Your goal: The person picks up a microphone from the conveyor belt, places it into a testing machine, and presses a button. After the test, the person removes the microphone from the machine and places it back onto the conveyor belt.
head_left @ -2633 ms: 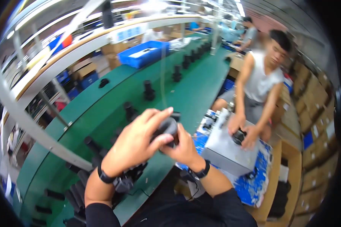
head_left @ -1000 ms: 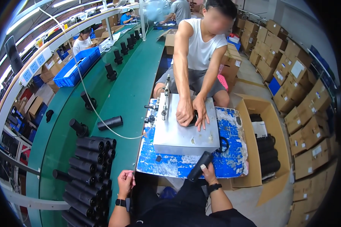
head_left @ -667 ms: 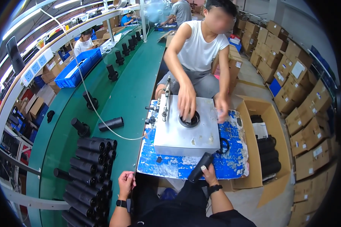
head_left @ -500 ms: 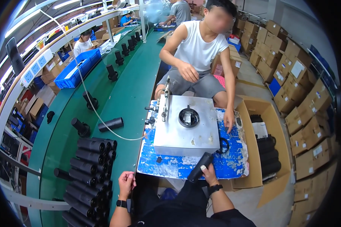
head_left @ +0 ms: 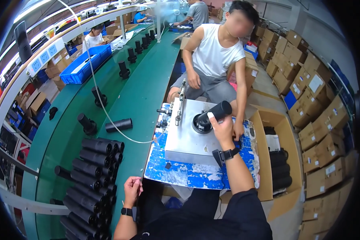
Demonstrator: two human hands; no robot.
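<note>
Right hand (head_left: 223, 130) held a black tube (head_left: 217, 113) by a ring

In the head view, the right arm reached forward, with its elbow partly bent. The right hand was closed around the tube, with the thumb on the near side. The tube leaned over. Its long line ran on a slant: one end pointed left and down at the black ring (head_left: 196, 127), and the other pointed right and up, past the fingers. I could not tell if the tube touched the ring. The ring sat on a metal box (head_left: 180, 142), just left of the grip. Another person's hand (head_left: 239, 130) was just right of the grip. The left hand (head_left: 133, 187) was well back and left, its fingers curled together.
</note>
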